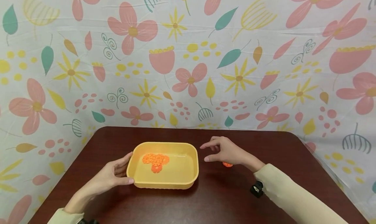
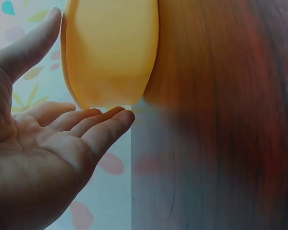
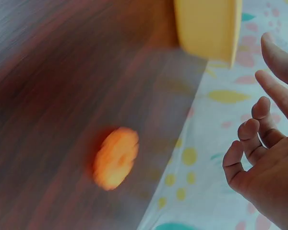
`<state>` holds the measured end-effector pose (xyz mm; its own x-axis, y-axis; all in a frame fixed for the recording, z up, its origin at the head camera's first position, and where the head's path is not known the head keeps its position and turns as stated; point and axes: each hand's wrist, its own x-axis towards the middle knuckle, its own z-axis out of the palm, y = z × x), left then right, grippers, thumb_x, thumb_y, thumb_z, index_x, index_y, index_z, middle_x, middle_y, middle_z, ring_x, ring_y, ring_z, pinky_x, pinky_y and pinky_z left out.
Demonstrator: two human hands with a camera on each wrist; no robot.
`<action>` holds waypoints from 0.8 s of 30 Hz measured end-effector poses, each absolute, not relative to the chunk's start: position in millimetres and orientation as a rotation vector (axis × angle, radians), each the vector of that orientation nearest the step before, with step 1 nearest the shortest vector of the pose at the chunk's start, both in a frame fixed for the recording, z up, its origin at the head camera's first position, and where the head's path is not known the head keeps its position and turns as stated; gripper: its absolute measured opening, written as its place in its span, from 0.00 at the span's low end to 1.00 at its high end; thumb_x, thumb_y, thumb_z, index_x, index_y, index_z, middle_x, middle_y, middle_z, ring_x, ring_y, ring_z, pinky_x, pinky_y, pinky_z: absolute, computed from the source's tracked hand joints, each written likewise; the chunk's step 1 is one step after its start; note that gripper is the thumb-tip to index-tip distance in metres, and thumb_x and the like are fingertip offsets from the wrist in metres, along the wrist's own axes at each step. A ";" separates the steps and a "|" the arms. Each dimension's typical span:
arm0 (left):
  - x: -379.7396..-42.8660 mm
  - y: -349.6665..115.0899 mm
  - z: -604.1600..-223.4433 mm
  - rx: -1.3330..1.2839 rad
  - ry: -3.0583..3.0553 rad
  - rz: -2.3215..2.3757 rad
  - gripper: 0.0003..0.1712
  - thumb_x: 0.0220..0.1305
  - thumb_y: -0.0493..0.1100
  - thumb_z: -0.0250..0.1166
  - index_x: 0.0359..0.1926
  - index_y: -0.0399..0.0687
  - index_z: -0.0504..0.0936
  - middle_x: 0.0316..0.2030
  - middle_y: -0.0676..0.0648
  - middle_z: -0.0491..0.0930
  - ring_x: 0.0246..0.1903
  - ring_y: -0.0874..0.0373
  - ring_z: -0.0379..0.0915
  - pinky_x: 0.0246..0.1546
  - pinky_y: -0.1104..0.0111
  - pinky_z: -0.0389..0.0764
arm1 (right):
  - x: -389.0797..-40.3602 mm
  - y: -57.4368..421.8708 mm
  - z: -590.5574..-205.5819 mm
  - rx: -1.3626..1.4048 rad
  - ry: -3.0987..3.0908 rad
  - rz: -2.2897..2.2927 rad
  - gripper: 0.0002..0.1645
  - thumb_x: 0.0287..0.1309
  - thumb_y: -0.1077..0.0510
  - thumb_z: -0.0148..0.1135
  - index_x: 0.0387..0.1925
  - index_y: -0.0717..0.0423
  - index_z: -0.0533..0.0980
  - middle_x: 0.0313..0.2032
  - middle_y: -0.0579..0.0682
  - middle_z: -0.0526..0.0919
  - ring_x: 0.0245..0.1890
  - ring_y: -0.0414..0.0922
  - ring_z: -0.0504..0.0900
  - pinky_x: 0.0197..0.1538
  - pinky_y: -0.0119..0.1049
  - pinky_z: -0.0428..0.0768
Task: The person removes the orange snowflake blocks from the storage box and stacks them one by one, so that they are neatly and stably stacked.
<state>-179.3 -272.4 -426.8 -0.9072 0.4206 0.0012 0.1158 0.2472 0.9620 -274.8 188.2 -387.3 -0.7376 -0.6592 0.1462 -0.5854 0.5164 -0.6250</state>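
A yellow rectangular tray (image 1: pixel 180 170) stands on the table with several orange flower-shaped discs (image 1: pixel 157 168) overlapping in its left half. My left hand (image 1: pixel 113 174) rests at the tray's left end, thumb by the front corner and fingertips along the wall; in the left wrist view its fingers are extended at the tray's end. To the right of the tray my right hand (image 1: pixel 225 151) hovers, fingers loosely bent and holding nothing. Partly hidden beneath it in the head view, another orange disc (image 3: pixel 116 159) lies on the table.
The dark brown wooden table (image 1: pixel 170 206) has rounded far corners. Behind and beside it hangs a white cloth (image 1: pixel 194 103) printed with flowers and leaves. A small black device (image 1: pixel 257 188) sits at the right wrist, below the sleeve cuff.
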 end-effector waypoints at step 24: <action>-181.1 -272.4 -429.8 0.494 2.211 1.735 0.56 0.66 0.34 0.75 0.82 0.29 0.47 0.80 0.29 0.48 0.73 0.30 0.56 0.60 0.62 0.79 | -283.8 61.8 -402.6 -1.307 2.355 -0.978 0.28 0.55 0.60 0.82 0.58 0.62 0.85 0.23 0.48 0.69 0.25 0.37 0.63 0.32 0.30 0.63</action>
